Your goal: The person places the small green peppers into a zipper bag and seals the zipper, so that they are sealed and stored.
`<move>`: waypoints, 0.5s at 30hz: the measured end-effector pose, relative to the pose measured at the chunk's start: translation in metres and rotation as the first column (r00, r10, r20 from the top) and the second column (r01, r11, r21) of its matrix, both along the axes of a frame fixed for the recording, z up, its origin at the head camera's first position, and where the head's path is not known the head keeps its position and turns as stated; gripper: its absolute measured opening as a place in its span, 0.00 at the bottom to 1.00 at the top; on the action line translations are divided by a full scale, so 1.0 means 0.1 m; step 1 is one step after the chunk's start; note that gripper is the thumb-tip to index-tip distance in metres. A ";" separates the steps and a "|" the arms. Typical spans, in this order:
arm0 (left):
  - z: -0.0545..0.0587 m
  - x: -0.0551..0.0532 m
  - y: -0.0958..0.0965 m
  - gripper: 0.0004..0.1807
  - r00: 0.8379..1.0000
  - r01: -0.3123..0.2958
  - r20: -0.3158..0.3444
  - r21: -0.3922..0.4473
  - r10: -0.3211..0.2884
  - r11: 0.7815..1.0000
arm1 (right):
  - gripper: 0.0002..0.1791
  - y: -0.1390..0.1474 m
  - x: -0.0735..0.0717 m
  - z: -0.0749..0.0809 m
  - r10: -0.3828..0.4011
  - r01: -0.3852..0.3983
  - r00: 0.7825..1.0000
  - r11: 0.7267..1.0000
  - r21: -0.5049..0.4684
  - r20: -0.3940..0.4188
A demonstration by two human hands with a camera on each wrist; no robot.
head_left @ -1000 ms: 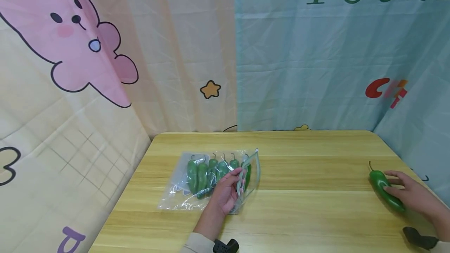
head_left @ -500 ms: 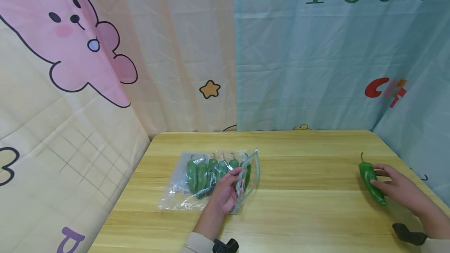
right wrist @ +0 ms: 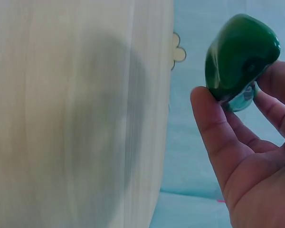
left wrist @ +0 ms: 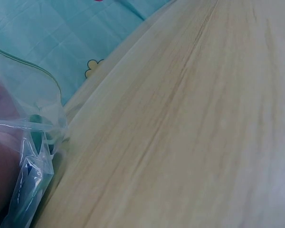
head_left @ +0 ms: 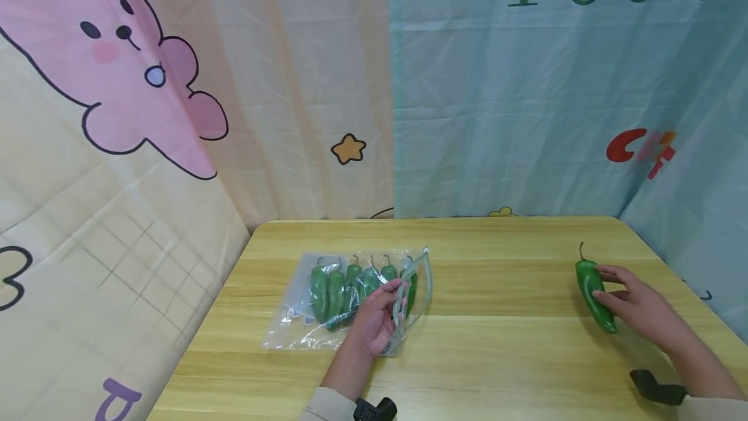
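A clear zip bag (head_left: 292, 333) lies on the left half of the table, with several green peppers (head_left: 336, 297) side by side in it. Its open mouth, edged by a pale zip strip, faces right. My left hand (head_left: 374, 323) pinches that mouth edge and holds it raised; in the left wrist view the bag (left wrist: 35, 175) and part of the hand show at the left edge. Over on the right, my right hand (head_left: 637, 307) holds one green pepper (head_left: 593, 294) between thumb and fingers, stem pointing away. The right wrist view shows this pepper (right wrist: 240, 57) from its blunt end, above the tabletop.
The wooden table (head_left: 491, 369) spreads between the bag and the right hand. Printed curtains (head_left: 508, 102) hang behind it and along both sides. Each wrist wears a black camera, such as the left wrist camera (head_left: 375, 410).
My right hand has carried its pepper leftward across the table, toward the bag. My left hand and the bag have stayed where they were.
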State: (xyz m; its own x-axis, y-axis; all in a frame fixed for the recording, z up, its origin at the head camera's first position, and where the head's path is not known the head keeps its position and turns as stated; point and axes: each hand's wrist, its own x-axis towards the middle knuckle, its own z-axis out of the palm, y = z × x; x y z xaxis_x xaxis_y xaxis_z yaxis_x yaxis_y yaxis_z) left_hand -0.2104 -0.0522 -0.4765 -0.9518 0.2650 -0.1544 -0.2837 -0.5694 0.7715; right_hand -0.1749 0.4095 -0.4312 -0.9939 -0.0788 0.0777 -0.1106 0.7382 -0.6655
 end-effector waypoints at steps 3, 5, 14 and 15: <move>0.00 0.00 0.00 0.18 1.000 -0.003 0.012 0.002 0.003 1.000 | 0.31 -0.06 -0.01 -0.01 -0.001 0.001 1.000 1.000 0.000 -0.002; 0.00 0.00 0.00 0.18 1.000 -0.004 0.019 0.001 0.004 1.000 | 0.31 -0.10 -0.01 -0.02 -0.007 0.007 1.000 1.000 0.003 -0.011; -0.01 0.00 0.00 0.18 1.000 -0.003 0.020 -0.001 0.003 1.000 | 0.30 -0.26 -0.02 -0.05 -0.007 0.004 0.996 0.999 -0.033 -0.092; 0.00 0.00 0.00 0.18 1.000 -0.004 0.021 0.001 0.004 1.000 | 0.30 -0.28 -0.03 -0.05 -0.003 -0.001 0.995 0.999 -0.044 -0.102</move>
